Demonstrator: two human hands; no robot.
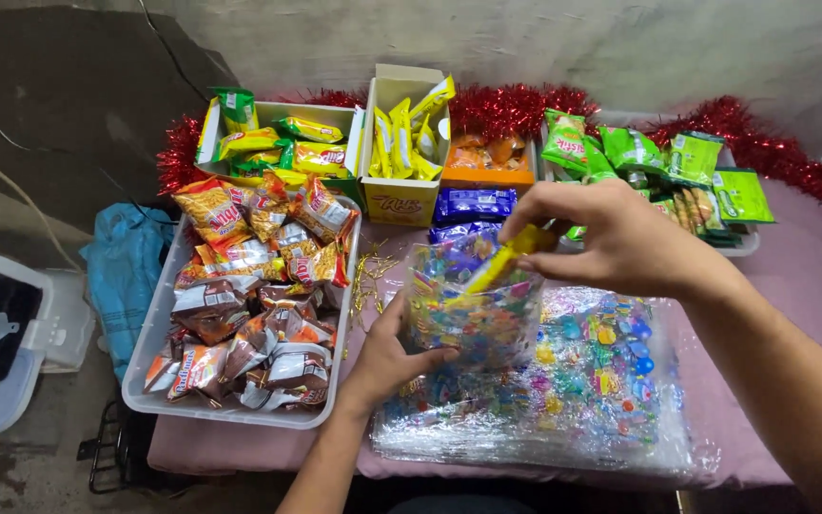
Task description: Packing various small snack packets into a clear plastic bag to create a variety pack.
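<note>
**Two hands at a clear printed bag, yellow packet going in**

Left hand (392, 357) up from 6 o'clock, palm curled, thumb and fingers clamped on lower left side of the clear printed bag (473, 305), keeping it upright at table centre. Right hand (611, 238) in from 4 o'clock, wrist bent down, fingertips pinched narrow on one yellow packet (501, 259), tilted, lower end inside the bag mouth. Bag standing on a flat stack of clear printed bags (582, 400), sheet count impossible to tell.

At 9 o'clock of the bag: one white tray (149, 347) heaped with orange and brown snack packs, too overlapped to count. At 11 o'clock: one white box (335, 116) with green and yellow packs. At 12 o'clock: one open yellow carton (401, 200) holding roughly five yellow packets. Just right of it, one orange pack (487, 162) and two blue packs (473, 205). At 1 o'clock: green packs (706, 171), about six visible. Red tinsel (516, 107) along the far table edge. Blue plastic bag (121, 271) off the table at 9 o'clock.
</note>
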